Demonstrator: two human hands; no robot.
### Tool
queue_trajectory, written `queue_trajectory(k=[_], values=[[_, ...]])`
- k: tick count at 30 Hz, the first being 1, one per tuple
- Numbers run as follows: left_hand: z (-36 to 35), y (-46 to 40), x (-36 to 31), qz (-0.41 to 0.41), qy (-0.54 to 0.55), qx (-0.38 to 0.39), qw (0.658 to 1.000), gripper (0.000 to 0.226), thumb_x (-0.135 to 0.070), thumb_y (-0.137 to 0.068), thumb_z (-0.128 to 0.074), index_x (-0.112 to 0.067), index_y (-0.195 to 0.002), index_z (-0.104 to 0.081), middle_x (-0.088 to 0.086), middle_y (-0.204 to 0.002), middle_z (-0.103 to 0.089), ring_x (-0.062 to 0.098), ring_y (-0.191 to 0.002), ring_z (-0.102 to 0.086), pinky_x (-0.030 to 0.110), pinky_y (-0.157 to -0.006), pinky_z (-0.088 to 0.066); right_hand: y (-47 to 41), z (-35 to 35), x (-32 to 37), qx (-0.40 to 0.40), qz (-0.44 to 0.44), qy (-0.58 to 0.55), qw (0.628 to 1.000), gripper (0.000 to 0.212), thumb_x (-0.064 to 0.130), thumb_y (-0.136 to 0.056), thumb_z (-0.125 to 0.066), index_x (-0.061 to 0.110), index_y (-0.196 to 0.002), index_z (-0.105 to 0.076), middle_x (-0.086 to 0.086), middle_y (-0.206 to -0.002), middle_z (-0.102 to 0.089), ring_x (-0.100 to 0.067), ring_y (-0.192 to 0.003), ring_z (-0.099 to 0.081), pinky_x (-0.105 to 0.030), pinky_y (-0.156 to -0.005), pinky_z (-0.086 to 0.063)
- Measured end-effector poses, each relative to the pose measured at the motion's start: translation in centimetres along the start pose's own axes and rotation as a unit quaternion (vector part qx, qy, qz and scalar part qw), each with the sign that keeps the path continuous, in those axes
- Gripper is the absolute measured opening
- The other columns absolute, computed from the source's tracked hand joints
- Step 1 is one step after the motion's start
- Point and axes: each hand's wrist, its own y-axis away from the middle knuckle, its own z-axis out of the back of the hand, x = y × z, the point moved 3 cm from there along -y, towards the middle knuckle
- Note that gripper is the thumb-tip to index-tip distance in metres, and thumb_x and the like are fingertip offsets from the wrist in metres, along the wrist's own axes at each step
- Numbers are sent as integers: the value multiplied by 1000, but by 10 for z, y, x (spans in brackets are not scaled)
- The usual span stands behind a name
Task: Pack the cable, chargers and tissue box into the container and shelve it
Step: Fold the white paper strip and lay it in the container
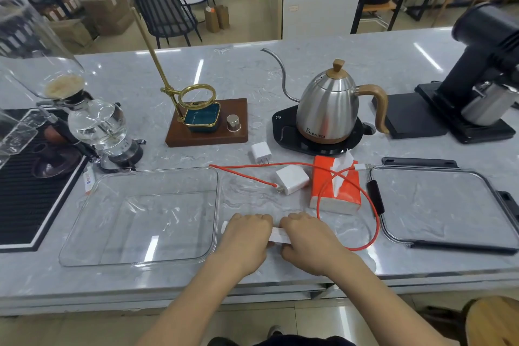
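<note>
Both hands sit close to the camera, side by side on the grey table (pixel 280 70). Left hand (pixel 245 239) and right hand (pixel 307 239) have their fingers curled round one small white strip (pixel 278 234) that reaches from one hand to the other.

Left of the hands is the clear container (pixel 140 216) — you can see the table right through it. Its lid (pixel 446 205) lies flat, well apart on the right. Between them lies the orange tissue box (pixel 334 188), with the red cable (pixel 373 222) looped over it. One end of the cable touches the big white charger (pixel 292 178). A smaller white charger (pixel 261 152) lies just behind — near the silver kettle (pixel 328 109).
</note>
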Motion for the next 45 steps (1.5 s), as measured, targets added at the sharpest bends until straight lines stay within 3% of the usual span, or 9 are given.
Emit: queue_trajectory(k=[9,18,24,27,30,34,36,41,45], values=[[27,8,-1,-18,36,8,999,18,-18,-95,-49,-16,-113,-49,9,-104,-64,32,-94,-61,34,-66,-32,6,7,-4,-18,18,-68,997,26,29,-77,-55,22,-102,-56,-2,-97,-67,-26,-91,-61,-35,-68,-47],[55,17,6,-33,96,-15,995,33,-42,-94,-56,-27,-121,-45,2,-109,-63,27,-100,-60,37,-79,-46,3,14,0,-81,32,-98,991,27,40,-84,-57,23,-104,-63,-3,-86,-71,-27,-81,-63,-33,-60,-39],[79,22,23,-50,132,-63,988,41,-57,-82,-65,-37,-115,-53,-9,-102,-63,15,-95,-56,33,-74,-44,-1,27,-5,-94,44,-172,980,22,41,-81,-54,27,-70,-42,-1,-58,-57,-29,-59,-55,-36,-51,-34],[89,24,33,-63,234,-105,965,33,-55,-75,-73,-37,-100,-63,-15,-88,-66,3,-80,-56,26,-68,-46,-1,34,-9,-101,31,-252,962,23,44,-78,-49,29,-62,-41,8,-52,-46,-16,-51,-48,-37,-51,-38],[96,26,37,-54,353,-172,918,22,-43,-74,-80,-34,-91,-68,-13,-78,-67,4,-72,-59,17,-60,-45,-3,37,-10,-98,26,-328,939,27,29,-87,-61,19,-64,-52,5,-53,-50,-7,-49,-44,-26,-49,-34],[95,27,31,-43,497,-203,842,12,-37,-82,-74,-31,-91,-70,-4,-77,-67,24,-70,-63,46,-66,-56,-2,41,-7,-78,30,-401,912,30,14,-91,-64,16,-65,-50,12,-52,-41,-4,-47,-37,-19,-49,-30],[96,26,26,-43,537,-219,813,7,-34,-87,-70,-28,-90,-70,-2,-73,-66,29,-69,-63,51,-65,-56,-2,41,-4,-61,35,-421,904,29,16,-93,-62,9,-67,-50,8,-53,-41,-6,-47,-36,-22,-49,-31],[97,28,18,-45,528,-242,813,5,-27,-89,-69,-28,-94,-70,-3,-75,-65,27,-67,-59,46,-62,-54,-3,35,9,-49,27,-419,906,28,27,-95,-59,12,-71,-59,-4,-63,-67,-11,-60,-62,-30,-62,-49],[94,31,15,-46,496,-247,831,9,-23,-86,-73,-25,-95,-73,-10,-77,-67,6,-63,-56,20,-59,-45,-5,24,16,-60,25,-419,906,27,30,-94,-60,9,-76,-60,-11,-70,-66,-25,-66,-63,-41,-64,-52]])
